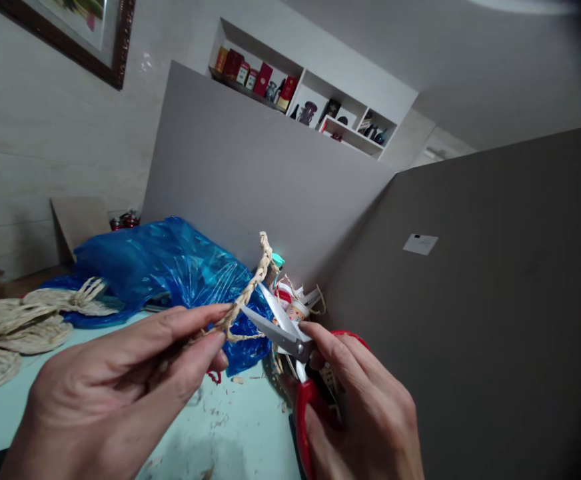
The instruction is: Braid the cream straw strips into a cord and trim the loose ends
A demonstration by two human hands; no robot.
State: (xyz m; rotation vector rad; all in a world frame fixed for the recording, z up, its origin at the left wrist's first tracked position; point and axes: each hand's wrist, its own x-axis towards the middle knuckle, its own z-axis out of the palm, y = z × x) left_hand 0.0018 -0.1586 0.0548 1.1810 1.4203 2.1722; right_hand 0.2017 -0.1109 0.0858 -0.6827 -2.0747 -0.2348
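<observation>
Between thumb and fingers my left hand (135,380) pinches a braided straw cord (254,283), whose far end sticks up and away. A thin loose strand branches off the braid near my fingertips. My right hand (365,400) is closed round the red handles of a pair of scissors (283,328). The scissor blades are parted and point at the braid, close to its side; I cannot tell whether they touch it. Part of the straw work is hidden behind my left hand.
A crumpled blue plastic bag (170,260) lies behind my left hand. Woven straw pieces (25,327) rest at the left on the pale green table (190,440), which has straw scraps on it. Grey partitions (250,180) stand behind and at the right (495,320).
</observation>
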